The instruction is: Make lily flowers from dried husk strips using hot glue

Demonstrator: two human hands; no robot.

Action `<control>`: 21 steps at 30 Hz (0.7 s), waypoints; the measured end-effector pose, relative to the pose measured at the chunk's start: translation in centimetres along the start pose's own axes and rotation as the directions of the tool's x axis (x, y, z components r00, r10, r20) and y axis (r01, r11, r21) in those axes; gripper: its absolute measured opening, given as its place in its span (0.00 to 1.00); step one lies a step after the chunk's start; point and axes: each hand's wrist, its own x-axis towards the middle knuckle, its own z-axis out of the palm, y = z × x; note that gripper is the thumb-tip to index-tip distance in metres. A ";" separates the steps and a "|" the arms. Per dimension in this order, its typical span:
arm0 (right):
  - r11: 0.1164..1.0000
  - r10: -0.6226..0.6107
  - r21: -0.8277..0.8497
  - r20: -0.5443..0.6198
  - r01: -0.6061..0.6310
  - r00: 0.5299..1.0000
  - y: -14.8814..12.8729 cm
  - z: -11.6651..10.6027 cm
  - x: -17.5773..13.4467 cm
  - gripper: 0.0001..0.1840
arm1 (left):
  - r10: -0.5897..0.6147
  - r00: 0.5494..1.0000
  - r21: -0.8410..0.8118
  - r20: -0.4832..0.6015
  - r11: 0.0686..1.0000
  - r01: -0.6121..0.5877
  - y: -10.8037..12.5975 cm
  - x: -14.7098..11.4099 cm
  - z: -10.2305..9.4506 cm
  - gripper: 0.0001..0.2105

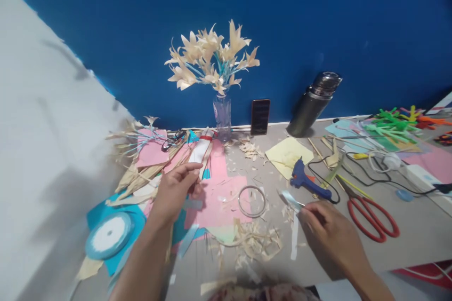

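I look out from the wearer's head on a single feed, facing forward and down across the gray table to the blue wall, white wall at left. It sits close: left hand and right hand near me, clear vase farther off.

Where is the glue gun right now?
In the head view, right of centre: the glue gun lies beyond the right hand, nozzle over the yellow paper, left of the scissors.
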 end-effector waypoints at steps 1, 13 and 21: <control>1.000 -0.007 0.016 -0.017 0.007 1.000 0.1 -0.1 0.2 0.17 | 0.018 1.000 0.106 -0.008 0.994 -0.017 -0.1 0.4 -0.2 0.18; 0.968 -0.251 0.012 -0.022 0.251 0.968 2.8 -0.9 -0.4 0.22 | 0.155 0.987 0.685 0.026 0.717 -0.131 -1.1 6.8 -0.6 0.14; 0.952 -0.307 -0.040 -0.079 0.304 0.948 3.5 -1.3 -0.6 0.14 | 0.113 0.992 0.705 -0.048 0.708 -0.047 -0.9 9.4 -1.4 0.13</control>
